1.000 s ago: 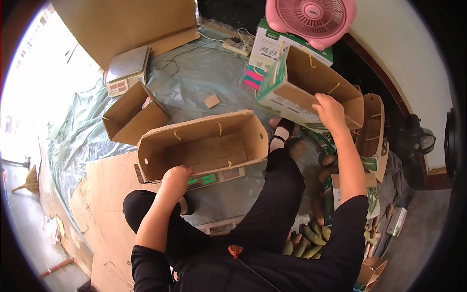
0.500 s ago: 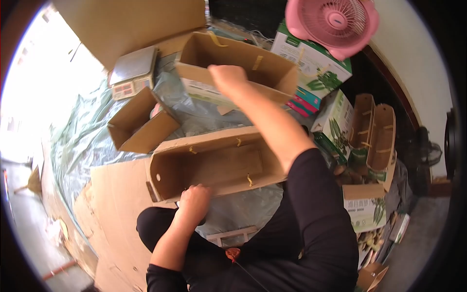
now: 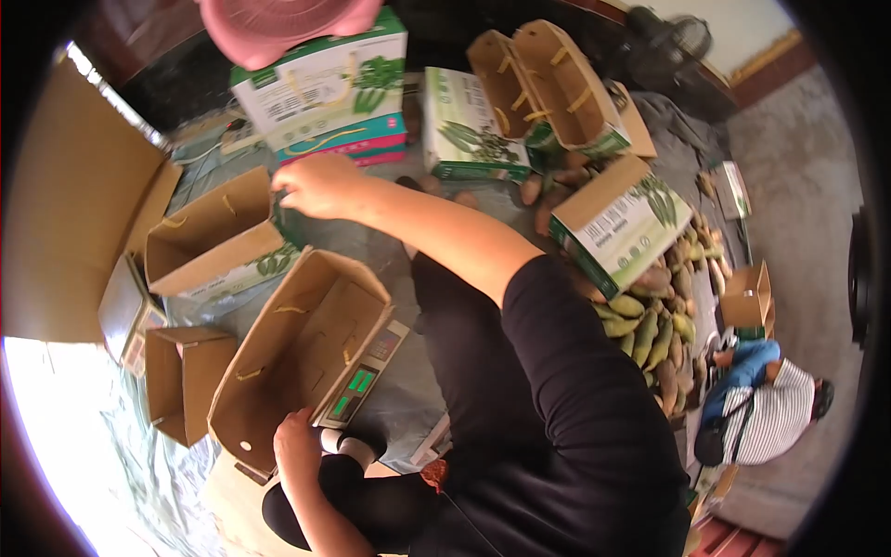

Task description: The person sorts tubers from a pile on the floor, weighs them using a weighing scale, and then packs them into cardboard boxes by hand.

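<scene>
Near my knees a long open cardboard box (image 3: 306, 325) stands tilted in view, with yellow cord handles along its inner sides. It overlaps a scale (image 3: 357, 390) with lit green digits. My left hand (image 3: 297, 450) is closed over the near edge of this box. Farther ahead, my right arm reaches across to a second open box (image 3: 218, 274) with printed green vegetables on its side. My right hand (image 3: 320, 186) is at that box's right end, fingers loosely bent and apart, with nothing visible in them.
A smaller open carton (image 3: 186, 381) and another scale (image 3: 130, 311) stand at left. A pink fan (image 3: 288, 28) tops a printed box (image 3: 320, 93). At right lie elongated yellow-green and reddish produce (image 3: 654, 334), more boxes (image 3: 622, 223), and a seated person (image 3: 770, 408) in stripes.
My view has swung to the right, bringing the produce and the other person into sight. My right hand has shifted from the far box's front side to its right end.
</scene>
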Action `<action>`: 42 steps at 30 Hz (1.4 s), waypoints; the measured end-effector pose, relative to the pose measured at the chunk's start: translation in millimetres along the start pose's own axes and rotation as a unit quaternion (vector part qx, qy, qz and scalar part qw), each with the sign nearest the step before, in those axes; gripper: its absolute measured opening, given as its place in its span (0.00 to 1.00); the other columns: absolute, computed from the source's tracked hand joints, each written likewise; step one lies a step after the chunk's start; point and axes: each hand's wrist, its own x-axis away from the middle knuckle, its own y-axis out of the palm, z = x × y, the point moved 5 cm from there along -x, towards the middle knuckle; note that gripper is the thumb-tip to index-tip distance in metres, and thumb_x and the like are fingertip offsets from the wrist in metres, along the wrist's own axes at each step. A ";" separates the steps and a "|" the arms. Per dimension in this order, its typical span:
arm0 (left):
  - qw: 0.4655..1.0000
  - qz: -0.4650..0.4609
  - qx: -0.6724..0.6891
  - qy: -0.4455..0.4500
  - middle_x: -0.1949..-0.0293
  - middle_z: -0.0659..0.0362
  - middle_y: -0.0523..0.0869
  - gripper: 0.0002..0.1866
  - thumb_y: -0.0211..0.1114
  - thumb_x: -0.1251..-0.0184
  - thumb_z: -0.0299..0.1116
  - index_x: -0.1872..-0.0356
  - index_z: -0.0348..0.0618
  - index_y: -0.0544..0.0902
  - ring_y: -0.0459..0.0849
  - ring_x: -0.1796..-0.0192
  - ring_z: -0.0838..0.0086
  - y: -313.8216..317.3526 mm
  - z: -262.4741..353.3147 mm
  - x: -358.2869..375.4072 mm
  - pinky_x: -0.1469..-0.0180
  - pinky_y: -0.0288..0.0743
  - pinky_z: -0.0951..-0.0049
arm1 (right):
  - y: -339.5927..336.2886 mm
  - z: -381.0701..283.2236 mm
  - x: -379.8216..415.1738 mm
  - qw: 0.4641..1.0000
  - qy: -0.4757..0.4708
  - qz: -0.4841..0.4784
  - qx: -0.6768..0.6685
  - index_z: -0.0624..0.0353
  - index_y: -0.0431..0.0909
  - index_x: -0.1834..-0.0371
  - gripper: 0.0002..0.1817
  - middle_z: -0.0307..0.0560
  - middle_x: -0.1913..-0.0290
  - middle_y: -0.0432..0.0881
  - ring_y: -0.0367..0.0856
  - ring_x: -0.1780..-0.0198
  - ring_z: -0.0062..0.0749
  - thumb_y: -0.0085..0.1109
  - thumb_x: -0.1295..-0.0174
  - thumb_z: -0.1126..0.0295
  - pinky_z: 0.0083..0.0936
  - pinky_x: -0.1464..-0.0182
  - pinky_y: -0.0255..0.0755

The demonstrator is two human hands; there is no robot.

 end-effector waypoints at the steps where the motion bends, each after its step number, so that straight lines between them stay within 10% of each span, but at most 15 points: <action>1: 1.000 -0.006 -0.007 0.015 0.64 0.45 0.83 0.18 0.52 0.48 0.18 0.58 0.41 0.84 0.82 0.58 0.51 -0.5 4.0 -0.5 0.54 0.75 0.58 | -24.5 22.3 28.5 0.998 0.039 0.044 -0.007 0.51 0.81 0.56 0.15 0.46 0.62 0.85 0.83 0.57 0.41 0.61 0.44 0.59 0.35 0.56 0.75; 4: 1.000 -0.002 0.019 -0.001 0.62 0.41 0.83 0.16 0.52 0.47 0.21 0.58 0.38 0.83 0.81 0.56 0.47 -6.5 9.0 -2.5 0.52 0.73 0.54 | -76.5 113.8 127.0 0.958 0.189 0.190 -0.104 0.52 0.80 0.53 0.16 0.48 0.57 0.83 0.81 0.53 0.42 0.61 0.46 0.64 0.36 0.52 0.74; 8: 0.998 -0.049 0.016 -0.021 0.62 0.42 0.83 0.17 0.51 0.46 0.19 0.56 0.37 0.83 0.81 0.55 0.48 5.9 1.7 -5.9 0.51 0.73 0.57 | -151.2 185.6 301.0 0.831 0.295 0.422 0.209 0.53 0.75 0.50 0.23 0.49 0.53 0.79 0.74 0.49 0.50 0.66 0.52 0.69 0.41 0.47 0.68; 13: 0.996 -0.071 0.029 -0.052 0.64 0.42 0.83 0.14 0.58 0.46 0.21 0.57 0.35 0.82 0.81 0.57 0.47 8.5 0.0 -7.9 0.52 0.73 0.56 | -184.4 237.9 494.6 0.648 0.575 0.441 0.235 0.51 0.75 0.48 0.23 0.47 0.47 0.75 0.70 0.42 0.43 0.67 0.49 0.66 0.42 0.43 0.67; 16: 0.994 -0.075 0.043 -0.067 0.64 0.41 0.83 0.13 0.60 0.44 0.23 0.57 0.33 0.81 0.81 0.58 0.47 11.0 -3.5 -9.7 0.54 0.72 0.58 | -184.3 246.8 518.0 0.657 0.631 0.285 0.300 0.49 0.76 0.49 0.21 0.43 0.46 0.75 0.69 0.41 0.40 0.66 0.49 0.66 0.42 0.44 0.67; 25: 0.994 -0.042 0.057 -0.078 0.66 0.43 0.83 0.12 0.60 0.47 0.20 0.59 0.34 0.82 0.84 0.62 0.53 9.2 -0.5 -8.9 0.58 0.74 0.62 | -107.6 333.9 383.7 0.791 0.408 -0.159 0.427 0.48 0.77 0.48 0.15 0.37 0.42 0.73 0.65 0.36 0.32 0.47 0.38 0.68 0.45 0.43 0.63; 32: 0.993 -0.011 0.094 -0.075 0.74 0.44 0.80 0.09 0.59 0.50 0.21 0.66 0.31 0.81 0.81 0.70 0.56 6.9 4.2 -11.4 0.65 0.72 0.63 | -75.4 379.1 367.0 0.731 0.351 -0.392 0.435 0.47 0.70 0.39 0.21 0.37 0.37 0.69 0.58 0.30 0.36 0.51 0.38 0.64 0.53 0.37 0.55; 42: 0.993 -0.040 0.076 -0.083 0.67 0.45 0.83 0.12 0.59 0.50 0.20 0.62 0.34 0.83 0.83 0.64 0.55 6.0 0.9 -12.2 0.60 0.74 0.64 | -102.6 335.4 392.1 0.701 0.345 -0.448 0.436 0.50 0.84 0.54 0.15 0.38 0.49 0.82 0.74 0.42 0.34 0.59 0.45 0.66 0.39 0.46 0.62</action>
